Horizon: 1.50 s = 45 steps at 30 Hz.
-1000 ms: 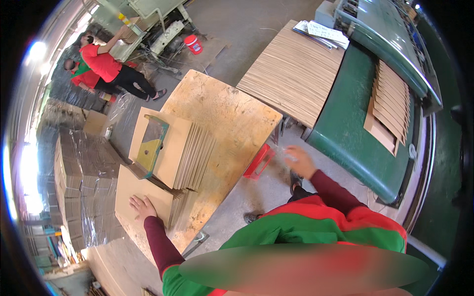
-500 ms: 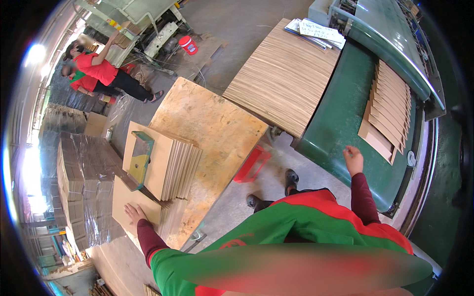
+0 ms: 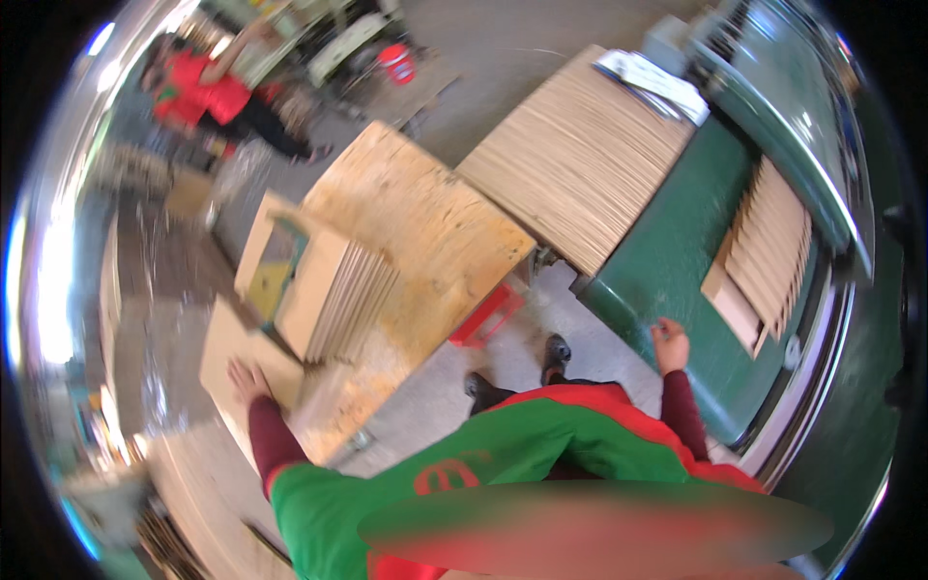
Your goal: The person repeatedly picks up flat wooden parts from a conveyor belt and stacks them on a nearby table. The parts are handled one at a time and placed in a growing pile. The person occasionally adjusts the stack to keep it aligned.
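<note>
My left hand (image 3: 251, 379) lies flat, fingers spread, on a low stack of brown cardboard sheets (image 3: 232, 340) on the wooden table. Beside it stands a taller cardboard stack (image 3: 324, 295), with a green-edged upright frame (image 3: 287, 253) with a yellow patch against it. My right hand (image 3: 669, 346) hovers over the near end of the green conveyor belt (image 3: 657, 275); its fingers are curled, and nothing shows in them. Farther along the belt, overlapping cardboard pieces (image 3: 770, 253) lie in a slanted row, apart from my right hand.
A wooden table (image 3: 425, 208) stands at the left. Between it and the belt is a wide pile of cardboard (image 3: 585, 155) with papers (image 3: 657, 85) on top. A red stool (image 3: 486, 314) sits under the table edge. Two people (image 3: 217, 97) stand at the far left, near a red bucket (image 3: 396, 64).
The whole view has shifted and turned slightly, with some blur. My left hand stays on the low stack. My right hand stays curled over the belt, a little nearer my body.
</note>
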Each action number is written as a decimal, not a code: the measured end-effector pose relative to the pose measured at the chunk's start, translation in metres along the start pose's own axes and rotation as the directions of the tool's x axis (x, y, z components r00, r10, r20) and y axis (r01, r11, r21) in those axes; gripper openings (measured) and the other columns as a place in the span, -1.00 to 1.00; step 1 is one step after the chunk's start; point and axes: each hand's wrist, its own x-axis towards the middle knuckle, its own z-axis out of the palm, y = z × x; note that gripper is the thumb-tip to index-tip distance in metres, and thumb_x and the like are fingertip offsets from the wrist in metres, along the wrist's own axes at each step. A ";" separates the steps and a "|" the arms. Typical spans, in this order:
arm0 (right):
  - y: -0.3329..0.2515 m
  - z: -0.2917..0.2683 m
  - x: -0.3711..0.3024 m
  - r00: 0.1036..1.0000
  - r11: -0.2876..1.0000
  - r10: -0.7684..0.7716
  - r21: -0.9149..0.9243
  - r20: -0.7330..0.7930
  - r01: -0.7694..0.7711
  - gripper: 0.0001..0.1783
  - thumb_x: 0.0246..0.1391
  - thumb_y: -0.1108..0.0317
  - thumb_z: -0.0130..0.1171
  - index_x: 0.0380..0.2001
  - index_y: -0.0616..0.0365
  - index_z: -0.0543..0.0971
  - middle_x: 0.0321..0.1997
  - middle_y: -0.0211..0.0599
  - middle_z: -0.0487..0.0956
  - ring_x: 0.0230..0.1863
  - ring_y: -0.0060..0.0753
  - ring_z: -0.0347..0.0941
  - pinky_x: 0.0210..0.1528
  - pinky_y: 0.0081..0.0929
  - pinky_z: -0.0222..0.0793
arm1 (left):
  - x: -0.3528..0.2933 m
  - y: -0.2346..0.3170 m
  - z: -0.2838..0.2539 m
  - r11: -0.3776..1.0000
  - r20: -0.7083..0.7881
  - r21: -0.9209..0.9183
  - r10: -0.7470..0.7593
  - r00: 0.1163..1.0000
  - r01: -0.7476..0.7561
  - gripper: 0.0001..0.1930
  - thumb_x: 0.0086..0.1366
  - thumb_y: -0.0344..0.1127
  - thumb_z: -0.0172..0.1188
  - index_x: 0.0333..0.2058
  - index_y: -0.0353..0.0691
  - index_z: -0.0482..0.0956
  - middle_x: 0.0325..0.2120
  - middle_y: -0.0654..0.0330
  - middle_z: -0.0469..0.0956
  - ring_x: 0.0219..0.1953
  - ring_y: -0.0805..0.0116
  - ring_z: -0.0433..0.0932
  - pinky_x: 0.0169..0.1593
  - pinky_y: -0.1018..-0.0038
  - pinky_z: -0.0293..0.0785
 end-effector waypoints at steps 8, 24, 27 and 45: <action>-0.345 0.064 -0.010 0.400 0.397 -0.906 0.599 0.137 0.695 -0.61 -0.08 0.31 0.29 -0.13 0.16 0.55 -0.04 -0.12 0.52 0.01 -0.07 0.43 0.07 -0.28 0.33 | -0.018 0.038 -0.041 0.989 0.164 0.075 -0.136 0.977 0.125 -0.24 0.26 0.25 -0.21 0.35 0.08 -0.11 0.39 0.40 -0.24 0.42 0.32 -0.32 0.21 -0.35 -0.19; -0.727 0.226 -0.093 -0.352 -0.177 -0.759 0.348 0.547 0.921 0.13 -0.67 -0.07 0.47 0.21 -0.31 0.32 -0.04 -0.27 0.50 0.13 -0.09 0.30 0.05 -0.07 0.15 | 0.018 0.110 -0.061 0.941 0.199 0.334 -0.131 0.971 0.058 0.10 -0.03 0.59 -0.09 0.32 -0.06 -0.05 0.14 -0.34 0.16 0.11 -0.46 0.21 -0.07 -0.32 0.25; -0.737 0.220 -0.080 -0.356 -0.136 -0.759 0.401 0.546 0.906 0.10 -0.67 -0.04 0.47 0.19 -0.31 0.35 -0.05 -0.26 0.50 0.10 -0.11 0.32 0.02 -0.12 0.15 | 0.017 0.125 -0.052 0.903 0.161 0.425 -0.146 0.976 0.065 0.08 -0.01 0.60 -0.16 0.34 0.02 -0.13 0.20 -0.44 0.00 0.17 -0.54 0.09 -0.08 -0.46 0.15; -0.741 0.227 -0.065 -0.355 -0.123 -0.816 0.462 0.457 0.878 -0.01 -0.66 0.08 0.45 0.11 -0.27 0.42 -0.12 -0.29 0.47 0.03 -0.17 0.33 -0.02 -0.14 0.17 | 0.034 0.171 -0.077 0.916 0.301 0.302 -0.355 0.885 0.265 0.28 -0.17 0.63 0.01 0.34 -0.19 -0.18 0.29 -0.40 -0.23 0.35 -0.32 -0.28 0.08 -0.50 -0.16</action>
